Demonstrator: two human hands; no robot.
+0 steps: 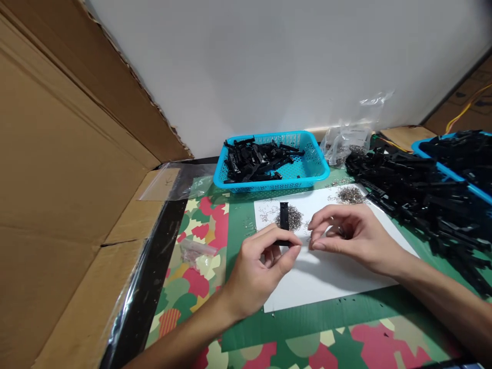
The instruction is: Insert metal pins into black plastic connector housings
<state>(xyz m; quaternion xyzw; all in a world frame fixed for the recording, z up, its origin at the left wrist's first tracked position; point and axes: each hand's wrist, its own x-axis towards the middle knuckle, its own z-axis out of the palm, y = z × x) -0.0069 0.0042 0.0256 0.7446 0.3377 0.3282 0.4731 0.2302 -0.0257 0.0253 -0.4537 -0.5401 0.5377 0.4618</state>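
My left hand pinches a narrow black plastic part above the white sheet, with the part's long end pointing away from me. Close by on the right, my right hand is curled, thumb and fingertips brought together. Anything between those fingertips is too small to make out. The hands are slightly apart. Behind the black part lies a pile of tiny wire-like metal pieces, partly covered by it. A second pile of metal pieces sits beyond my right hand.
A blue basket of black parts stands at the back. Many loose black parts are heaped at right beside another blue basket. Plastic bags lie behind. Cardboard walls the left. Under the hands is white paper.
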